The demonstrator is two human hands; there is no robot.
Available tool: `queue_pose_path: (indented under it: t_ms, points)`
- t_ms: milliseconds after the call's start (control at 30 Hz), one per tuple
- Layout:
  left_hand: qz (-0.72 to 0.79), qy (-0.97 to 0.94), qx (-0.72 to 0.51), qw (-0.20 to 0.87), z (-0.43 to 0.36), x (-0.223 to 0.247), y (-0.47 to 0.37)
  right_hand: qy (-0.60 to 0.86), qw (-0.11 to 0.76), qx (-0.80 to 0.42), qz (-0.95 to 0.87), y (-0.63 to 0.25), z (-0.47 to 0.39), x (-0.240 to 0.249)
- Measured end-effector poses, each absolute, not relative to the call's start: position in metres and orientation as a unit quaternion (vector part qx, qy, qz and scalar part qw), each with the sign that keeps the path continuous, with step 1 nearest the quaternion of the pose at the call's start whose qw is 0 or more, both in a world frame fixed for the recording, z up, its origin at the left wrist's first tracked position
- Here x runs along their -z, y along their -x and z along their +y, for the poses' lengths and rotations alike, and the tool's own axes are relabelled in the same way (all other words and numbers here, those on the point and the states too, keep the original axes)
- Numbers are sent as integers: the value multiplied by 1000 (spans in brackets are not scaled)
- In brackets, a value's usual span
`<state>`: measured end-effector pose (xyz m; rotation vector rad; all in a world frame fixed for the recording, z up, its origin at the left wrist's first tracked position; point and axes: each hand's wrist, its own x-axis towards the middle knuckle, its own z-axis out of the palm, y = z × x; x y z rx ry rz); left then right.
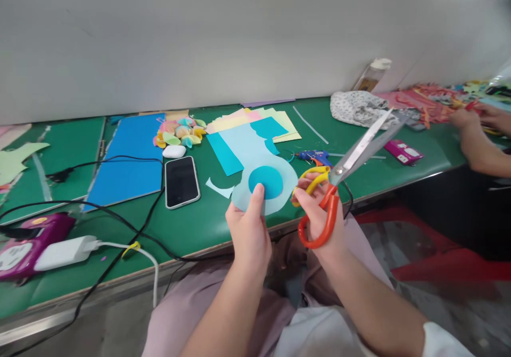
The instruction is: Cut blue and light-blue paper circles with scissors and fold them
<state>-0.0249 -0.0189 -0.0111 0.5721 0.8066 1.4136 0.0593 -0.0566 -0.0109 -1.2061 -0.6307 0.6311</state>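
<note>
My left hand pinches a round light blue paper cutout, thumb on top. On that cutout lies a smaller teal paper circle, pressed under the thumb. In my right hand is a pair of scissors with one yellow and one red handle loop. Their blades are spread a little and point up to the right, away from the paper. Just beyond the cutout lie a pale blue sheet and teal paper with curved cuts. A thin paper scrap rests left of my left hand.
A phone, a white earbud case and colourful paper petals lie to the left. Black cables cross the table edge. A blue glue gun sits behind the scissors. Another person's hands work at far right.
</note>
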Motion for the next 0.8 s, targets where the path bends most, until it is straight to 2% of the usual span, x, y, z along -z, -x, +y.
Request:
queue_pose_path:
  t_ms: [200,500,733,800]
  points:
    - [360,-244,-611,662,-25,18,15,511,721,-382,-272,-58,-52,18]
    - [371,-278,-562,685,-30,25,20,547,710,-356,-264,-74,-53,21]
    - [392,-402,-392,729,-7,24,52,572,565,-439,-402,-101,-57,13]
    - [405,-406,-375,728,-4,25,54,562,551,-448,-424,-103,-57,9]
